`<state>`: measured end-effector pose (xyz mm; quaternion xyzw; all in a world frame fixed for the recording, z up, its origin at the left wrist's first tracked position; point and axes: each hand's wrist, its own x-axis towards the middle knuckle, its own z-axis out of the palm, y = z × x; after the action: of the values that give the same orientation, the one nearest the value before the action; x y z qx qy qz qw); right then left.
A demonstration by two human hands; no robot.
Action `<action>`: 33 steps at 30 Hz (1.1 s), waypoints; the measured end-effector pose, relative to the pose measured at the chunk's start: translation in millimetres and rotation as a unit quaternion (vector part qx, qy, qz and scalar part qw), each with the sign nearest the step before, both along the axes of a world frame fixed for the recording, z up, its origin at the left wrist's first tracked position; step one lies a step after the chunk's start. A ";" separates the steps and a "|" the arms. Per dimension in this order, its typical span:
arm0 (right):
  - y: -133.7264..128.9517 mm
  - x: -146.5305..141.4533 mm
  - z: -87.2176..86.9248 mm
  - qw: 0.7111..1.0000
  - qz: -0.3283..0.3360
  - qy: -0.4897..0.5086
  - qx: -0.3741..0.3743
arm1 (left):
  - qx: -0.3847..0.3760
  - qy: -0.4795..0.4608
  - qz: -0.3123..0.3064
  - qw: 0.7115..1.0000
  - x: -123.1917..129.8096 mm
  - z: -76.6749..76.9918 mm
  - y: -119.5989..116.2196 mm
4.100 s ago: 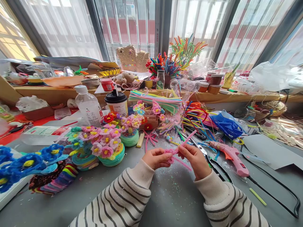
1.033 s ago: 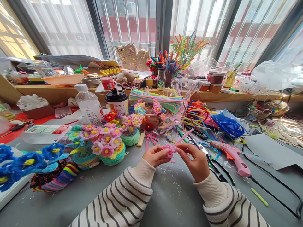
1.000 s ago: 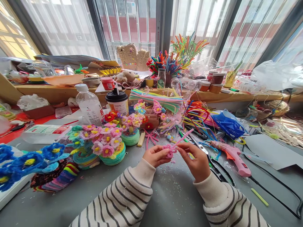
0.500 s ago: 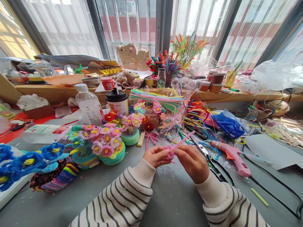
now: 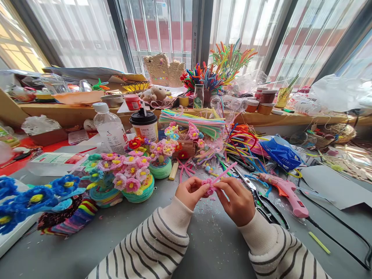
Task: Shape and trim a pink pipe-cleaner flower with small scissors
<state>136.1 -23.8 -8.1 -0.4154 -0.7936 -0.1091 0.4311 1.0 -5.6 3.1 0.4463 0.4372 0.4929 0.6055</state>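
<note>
Between my two hands is a small pink pipe-cleaner flower [image 5: 208, 187], held just above the grey table [image 5: 209, 248]. My left hand [image 5: 189, 192] pinches its left side between thumb and fingers. At its right side, my right hand [image 5: 236, 197] has thumb and fingertips closed on the pink pipe cleaner [image 5: 228, 171], whose straight end sticks out up and to the right. Past my hands lie several loose pink pipe-cleaner pieces [image 5: 186, 167]. Black-handled scissors [image 5: 255, 192] lie right beside my right hand, partly hidden by it.
Pots of finished pink flowers [image 5: 132, 174] and blue flowers [image 5: 36, 197] stand at left, near a plastic bottle [image 5: 109, 130] and a lidded cup [image 5: 143, 126]. A pink glue gun [image 5: 287, 192] with its cord lies at right. Pastel pipe cleaners [image 5: 193, 122] are bundled behind.
My fingers have shifted slightly around the flower, and the right hand's fingers are a bit more spread out. The pink flower has turned a little; everything else stays in place.
</note>
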 end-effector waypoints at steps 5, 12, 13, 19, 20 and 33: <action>-2.4 -5.7 -3.4 0.996 -0.007 0.056 -0.070 | 0.150 0.143 0.035 0.978 0.2 -6.1 -2.9; -4.1 -13.1 0.9 0.957 -0.015 0.192 -0.219 | 0.397 0.313 0.052 0.861 -6.2 -5.8 -4.3; -3.8 -13.9 1.7 0.947 -0.010 0.217 -0.238 | 0.421 0.322 0.054 0.846 -6.3 -5.5 -4.5; 0.3 -18.2 -1.1 0.762 0.063 0.470 -0.440 | 0.528 0.348 0.082 0.770 -4.6 -6.9 -5.4; 1.1 -18.5 -2.2 0.697 0.086 0.519 -0.488 | 0.542 0.355 0.082 0.757 -4.4 -7.4 -5.4; 0.8 -6.0 1.8 0.784 0.123 0.415 -0.445 | 0.136 0.120 0.067 0.981 -2.4 -2.6 -1.7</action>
<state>130.1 -23.0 -6.3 -0.4650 -0.5433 0.4927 0.4958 -1.4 -7.3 0.5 0.5499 0.4649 0.5302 0.4476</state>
